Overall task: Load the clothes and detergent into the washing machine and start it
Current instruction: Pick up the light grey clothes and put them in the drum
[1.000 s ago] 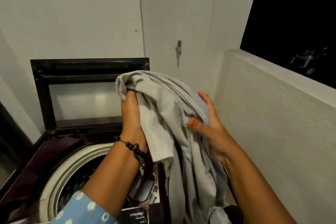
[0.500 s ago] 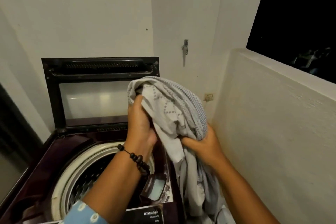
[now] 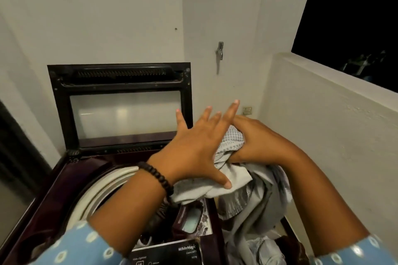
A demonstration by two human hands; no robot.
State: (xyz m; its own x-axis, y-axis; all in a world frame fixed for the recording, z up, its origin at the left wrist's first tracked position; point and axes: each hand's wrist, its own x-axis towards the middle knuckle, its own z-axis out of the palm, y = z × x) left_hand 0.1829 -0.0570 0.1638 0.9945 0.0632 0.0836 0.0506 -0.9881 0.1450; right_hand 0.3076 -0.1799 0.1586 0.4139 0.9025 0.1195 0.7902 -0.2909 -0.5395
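A dark maroon top-loading washing machine (image 3: 64, 180) stands below me with its glass lid (image 3: 125, 112) raised against the wall and its white drum rim (image 3: 101, 191) showing. A bunched grey garment (image 3: 258, 196) hangs over the machine's right side. My right hand (image 3: 256, 137) grips the garment's top fold. My left hand (image 3: 193, 148), with a black bead bracelet at the wrist, lies over the cloth with fingers spread, thumb pressing on the fabric. No detergent is visible.
The control panel (image 3: 172, 254) with white lettering sits at the machine's front. A low white parapet wall (image 3: 323, 125) runs close on the right under a dark window. More clothes (image 3: 265, 249) lie at bottom right. A metal tap (image 3: 220, 50) is on the back wall.
The garment has come down from chest height to the machine's right edge. My left hand let go of the cloth and spread open over it; my right hand closed on the top fold.
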